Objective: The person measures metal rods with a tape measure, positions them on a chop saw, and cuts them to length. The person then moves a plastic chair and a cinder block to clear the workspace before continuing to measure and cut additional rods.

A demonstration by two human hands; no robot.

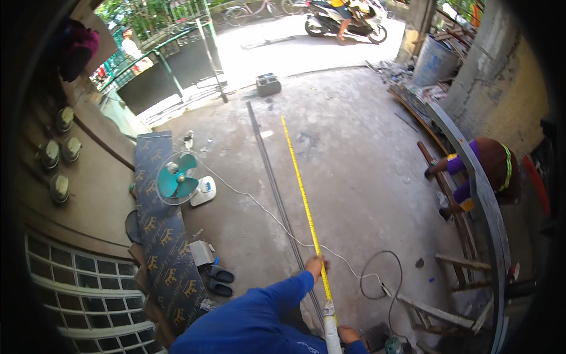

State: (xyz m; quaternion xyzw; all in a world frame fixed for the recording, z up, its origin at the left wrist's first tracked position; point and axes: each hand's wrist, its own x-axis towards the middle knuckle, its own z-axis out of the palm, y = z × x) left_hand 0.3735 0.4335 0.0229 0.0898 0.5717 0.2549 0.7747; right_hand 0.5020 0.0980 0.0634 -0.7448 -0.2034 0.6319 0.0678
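A long yellow measuring tape [302,186] stretches away from me over the concrete floor. My left hand [316,267], in a blue sleeve, has its fingers closed on the tape. The tape's near end meets a whitish, worn bar-like thing [332,335] at the bottom edge; its kind is not clear. Beside that thing is my right hand [349,335], low in the view, its fingers mostly hidden. Two thin dark metal bars [268,168] lie on the floor to the left of the tape, running nearly alongside it.
A white cord [250,194] crosses under the tape from an electric fan [178,177] at left. Dark slippers [221,282] lie near a patterned board [158,236]. At right, another person [492,171] bends behind a grey metal beam [471,159]. A hollow block [268,84] stands far ahead.
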